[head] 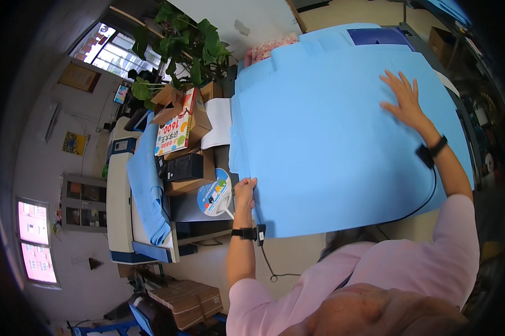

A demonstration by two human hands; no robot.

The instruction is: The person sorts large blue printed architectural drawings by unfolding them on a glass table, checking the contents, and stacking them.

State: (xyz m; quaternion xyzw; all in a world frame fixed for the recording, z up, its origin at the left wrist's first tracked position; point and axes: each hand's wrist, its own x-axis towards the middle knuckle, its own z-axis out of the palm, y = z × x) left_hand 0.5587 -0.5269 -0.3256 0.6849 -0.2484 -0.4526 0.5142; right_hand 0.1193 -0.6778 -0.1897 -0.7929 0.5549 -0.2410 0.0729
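Note:
A broad stack of light blue sheets (319, 138) lies before me, the top one wide and smooth. My left hand (245, 192) is closed on the left edge of the top sheet, close to its near corner. Over the far right part of the stack is my right hand (404, 103), fingers spread and slightly blurred. It holds nothing, and I cannot tell whether its palm touches the sheet. A dark blue piece (374, 36) shows at the far end of the stack.
Left of the stack are a round fan (216, 191), a black box (185, 168), cardboard boxes (200, 126), a children's book (174, 130) and white paper (217, 122). Folded blue material (147, 185) drapes over a white machine (120, 201). A thin black cable (420, 206) hangs from my right wrist.

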